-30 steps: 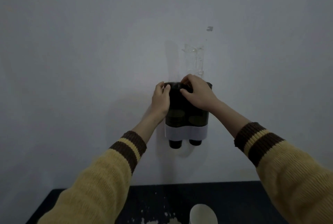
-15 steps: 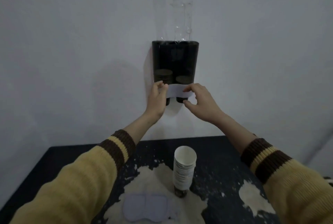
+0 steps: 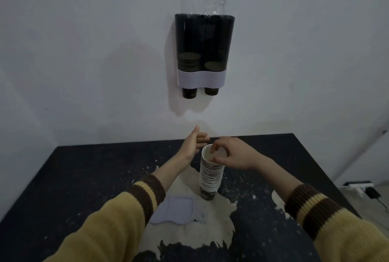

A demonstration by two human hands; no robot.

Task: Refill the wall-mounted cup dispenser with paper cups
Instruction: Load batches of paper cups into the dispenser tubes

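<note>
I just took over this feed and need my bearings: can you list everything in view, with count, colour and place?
Cup dispenser: one, dark two-tube body with a white band, on the wall above the table; few cups in each tube, one poking out under each.
Paper cup stack: one stack, white with dark stripes, upright on the table at centre.
Lid: one, white, flat on the table left of the stack.
Table: one, black top with worn pale patches, against the wall.
Power strip: one, white, on the floor far right.
Wall: white, with clear tape above the dispenser.
Left hand: open, beside the stack's rim, not touching.
Right hand: fingers pinching the top cup's rim.
</note>
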